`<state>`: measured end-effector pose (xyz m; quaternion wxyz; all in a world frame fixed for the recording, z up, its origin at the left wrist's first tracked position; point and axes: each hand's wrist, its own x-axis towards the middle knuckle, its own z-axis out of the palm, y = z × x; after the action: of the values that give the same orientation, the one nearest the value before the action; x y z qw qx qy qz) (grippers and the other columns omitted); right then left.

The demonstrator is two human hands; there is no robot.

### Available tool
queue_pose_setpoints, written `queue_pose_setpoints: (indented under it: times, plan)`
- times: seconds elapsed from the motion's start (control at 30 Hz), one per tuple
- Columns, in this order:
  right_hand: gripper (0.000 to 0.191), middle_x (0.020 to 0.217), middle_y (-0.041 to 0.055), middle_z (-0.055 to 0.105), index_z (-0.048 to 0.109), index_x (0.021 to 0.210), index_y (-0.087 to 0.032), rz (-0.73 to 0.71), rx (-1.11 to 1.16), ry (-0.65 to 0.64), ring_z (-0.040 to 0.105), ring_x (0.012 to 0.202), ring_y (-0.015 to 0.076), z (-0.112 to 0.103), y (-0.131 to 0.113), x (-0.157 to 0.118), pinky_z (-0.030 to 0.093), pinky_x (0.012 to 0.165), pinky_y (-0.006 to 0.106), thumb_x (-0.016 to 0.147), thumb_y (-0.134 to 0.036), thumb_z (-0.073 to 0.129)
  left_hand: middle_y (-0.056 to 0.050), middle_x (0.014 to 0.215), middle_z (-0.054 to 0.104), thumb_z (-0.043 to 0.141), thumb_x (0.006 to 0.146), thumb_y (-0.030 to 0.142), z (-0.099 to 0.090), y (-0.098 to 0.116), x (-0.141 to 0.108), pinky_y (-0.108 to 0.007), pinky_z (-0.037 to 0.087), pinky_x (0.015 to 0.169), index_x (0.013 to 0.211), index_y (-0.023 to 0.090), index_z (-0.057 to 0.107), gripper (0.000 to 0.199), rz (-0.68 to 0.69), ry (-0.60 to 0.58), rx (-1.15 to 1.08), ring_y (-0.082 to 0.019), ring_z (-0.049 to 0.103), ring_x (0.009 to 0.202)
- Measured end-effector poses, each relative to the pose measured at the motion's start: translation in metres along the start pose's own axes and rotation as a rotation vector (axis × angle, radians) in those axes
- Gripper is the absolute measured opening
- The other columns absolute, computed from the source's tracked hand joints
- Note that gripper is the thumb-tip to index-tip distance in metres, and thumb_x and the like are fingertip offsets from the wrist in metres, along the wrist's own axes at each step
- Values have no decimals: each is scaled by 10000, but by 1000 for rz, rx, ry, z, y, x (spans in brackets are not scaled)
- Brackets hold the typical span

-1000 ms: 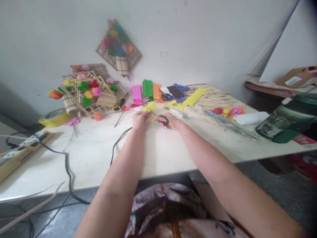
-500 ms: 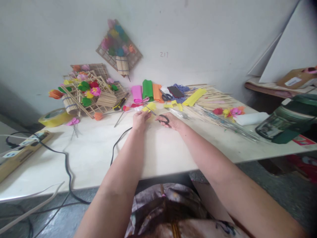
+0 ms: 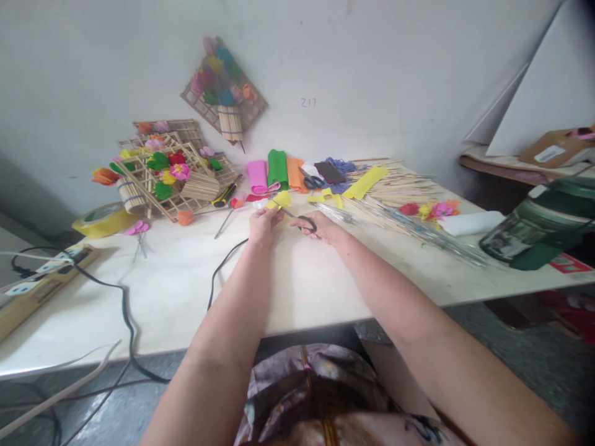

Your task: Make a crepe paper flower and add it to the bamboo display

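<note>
Holding black-handled metal scissors [image 3: 308, 218] in the right hand [image 3: 324, 228], curled around the finger loops, and pinching a small bright-yellow crepe-paper piece [image 3: 284, 196] in the nearly closed fingers of the left hand [image 3: 263, 224]. Reaching with the blades toward the left fingertips, across or just beside the paper, above the white tabletop [image 3: 307, 285]; impossible to tell exactly where along the edge. Near both hands, loose yellow paper scraps [image 3: 331, 198] and a bundle of thin silver wires [image 3: 338, 214]; farther off, a flat yellow crepe-paper strip [image 3: 366, 182]. Could nick a left fingertip by closing the blades too deep, because of the small gap between metal and skin. Could also crease or tear the thin paper instead of cutting cleanly, from too slack a pinch or a twist of the scissors. Might lose a trimmed bit among the similar yellow scraps, owing to matching colour and closeness. Compared with half a second earlier, seemingly narrower in the spread of the scissor handles, and rounder along the far edge of the yellow piece. Otherwise much alike, with almost no shift in either wrist and no visible change among the nearby scraps and wires.
</note>
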<state>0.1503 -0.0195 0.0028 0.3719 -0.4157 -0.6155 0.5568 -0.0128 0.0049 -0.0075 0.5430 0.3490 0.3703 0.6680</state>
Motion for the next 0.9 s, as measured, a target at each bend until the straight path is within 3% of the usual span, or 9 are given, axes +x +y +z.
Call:
queue_pose_setpoints:
  times: [0.27, 0.9]
  plan:
    - [280, 398, -72, 399, 536, 625, -142, 15, -61, 32, 283, 311, 27, 4, -7, -4, 122, 309, 176, 719, -356, 689, -41, 625, 628, 751, 598, 165, 1, 1, 0, -253, 518, 664, 564, 135, 523, 233, -19, 12, -11, -117, 614, 603]
    - [244, 424, -87, 402, 570, 700, -136, 19, 9, -6, 301, 337, 23, 5, -7, -5, 195, 307, 149, 722, -342, 698, -40, 660, 643, 748, 571, 150, -1, 1, 1, -255, 529, 663, 617, 126, 573, 182, -34, -4, -31, -117, 618, 612]
